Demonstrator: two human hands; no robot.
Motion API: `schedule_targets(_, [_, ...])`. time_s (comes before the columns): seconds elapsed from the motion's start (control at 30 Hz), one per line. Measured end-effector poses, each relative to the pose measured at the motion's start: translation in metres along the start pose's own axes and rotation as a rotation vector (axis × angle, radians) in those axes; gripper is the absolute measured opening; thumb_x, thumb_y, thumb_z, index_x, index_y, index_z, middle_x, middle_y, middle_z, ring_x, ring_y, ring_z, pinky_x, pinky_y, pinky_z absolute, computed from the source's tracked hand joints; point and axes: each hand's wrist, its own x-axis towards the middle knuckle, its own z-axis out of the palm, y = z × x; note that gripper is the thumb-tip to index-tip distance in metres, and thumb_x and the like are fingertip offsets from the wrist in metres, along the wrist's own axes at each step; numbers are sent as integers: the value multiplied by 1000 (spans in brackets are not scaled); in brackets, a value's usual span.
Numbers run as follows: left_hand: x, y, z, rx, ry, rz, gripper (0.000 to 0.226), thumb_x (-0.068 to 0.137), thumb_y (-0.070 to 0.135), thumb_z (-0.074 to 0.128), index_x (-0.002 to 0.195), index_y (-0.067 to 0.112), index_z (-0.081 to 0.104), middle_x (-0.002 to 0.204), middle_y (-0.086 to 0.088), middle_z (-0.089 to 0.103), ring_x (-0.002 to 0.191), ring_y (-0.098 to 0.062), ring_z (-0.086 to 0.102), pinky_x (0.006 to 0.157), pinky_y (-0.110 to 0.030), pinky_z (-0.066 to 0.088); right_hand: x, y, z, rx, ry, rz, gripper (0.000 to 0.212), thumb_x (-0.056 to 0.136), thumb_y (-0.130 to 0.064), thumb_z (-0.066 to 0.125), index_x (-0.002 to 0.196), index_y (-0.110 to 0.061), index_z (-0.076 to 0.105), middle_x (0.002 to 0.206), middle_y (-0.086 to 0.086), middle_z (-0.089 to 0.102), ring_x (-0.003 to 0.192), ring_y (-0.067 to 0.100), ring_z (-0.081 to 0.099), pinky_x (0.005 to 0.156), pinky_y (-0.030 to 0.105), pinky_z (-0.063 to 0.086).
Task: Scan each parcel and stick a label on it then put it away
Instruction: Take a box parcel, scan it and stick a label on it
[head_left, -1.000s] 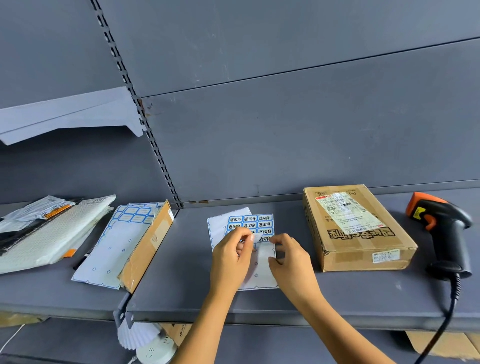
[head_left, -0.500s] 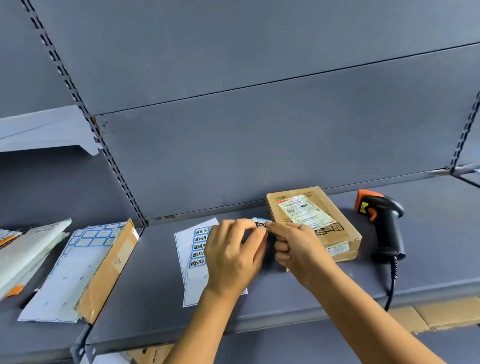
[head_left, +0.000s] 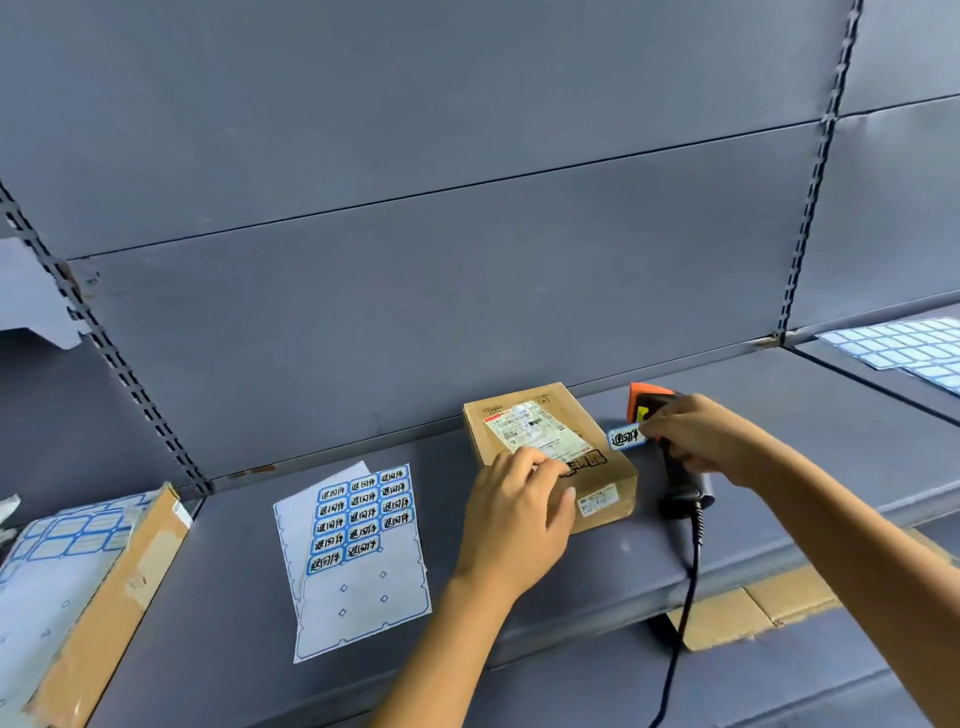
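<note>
Head cam: left hand (head_left: 519, 512) rests flat on the box (head_left: 550, 452) on the shelf (head_left: 234, 597); right hand (head_left: 711, 436) pinches a peeled label (head_left: 626, 436), probably over the scanner (head_left: 675, 467).

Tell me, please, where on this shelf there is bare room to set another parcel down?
Bare shelf lies between the tilted cardboard piece and the label sheet, and right of the scanner. Around the box it is crowded by both hands.

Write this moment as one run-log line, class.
step: labelling | right hand: pinches peeled label beside scanner | left hand: on cardboard parcel | label: not yet stuck
</note>
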Motion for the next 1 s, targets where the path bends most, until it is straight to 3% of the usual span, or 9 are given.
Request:
schedule_targets(0.37, [9, 7, 19, 170, -138, 58, 48, 85, 51, 38, 121, 28, 60, 94, 2, 57, 82, -20, 54, 66, -32, 47, 4, -1, 15, -144, -81, 49, 18, 90, -11, 54, 75, -5, 61, 55, 6, 36, 46, 15, 29, 38, 18, 22])
schedule_targets(0.67, [12, 11, 24, 291, -178, 44, 47, 83, 55, 35, 112, 33, 64, 88, 2, 53, 76, -20, 52, 60, -34, 44, 3, 2, 18, -139, -81, 66, 18, 90, -9, 54, 74, -6, 61, 57, 6, 35, 48, 16, 30, 41, 20, 25])
schedule_targets(0.77, [21, 13, 23, 285, -234, 8, 45, 82, 57, 35, 108, 33, 62, 88, 1, 53, 77, -22, 52, 60, -34, 44, 1, 6, 20, -75, -77, 44, 23, 93, -14, 53, 72, -7, 58, 61, 9, 40, 52, 18, 36, 44, 22, 35])
schedule_targets(0.9, [29, 9, 24, 274, -404, 8, 57, 90, 61, 34, 142, 40, 29, 113, -9, 44, 98, -30, 46, 78, -41, 41, -10, 12, 21, -34, -76, 20, 29, 96, -26, 50, 81, -3, 60, 73, 13, 58, 64, 21, 59, 58, 28, 57])
schedule_targets(0.93, [28, 9, 25, 298, -384, 26, 57, 89, 62, 33, 143, 42, 29, 110, -10, 45, 95, -30, 48, 76, -40, 41, -13, 14, 22, -11, -101, 34, 29, 96, -28, 51, 86, -3, 61, 77, 12, 59, 68, 21, 60, 61, 28, 58])
schedule_targets(1.0, [28, 11, 26, 330, -322, 34, 55, 83, 62, 33, 133, 44, 45, 95, -6, 49, 79, -26, 52, 64, -37, 43, -17, 17, 23, 30, -162, 55, 27, 94, -29, 53, 90, -4, 62, 82, 14, 59, 73, 21, 59, 70, 30, 59])
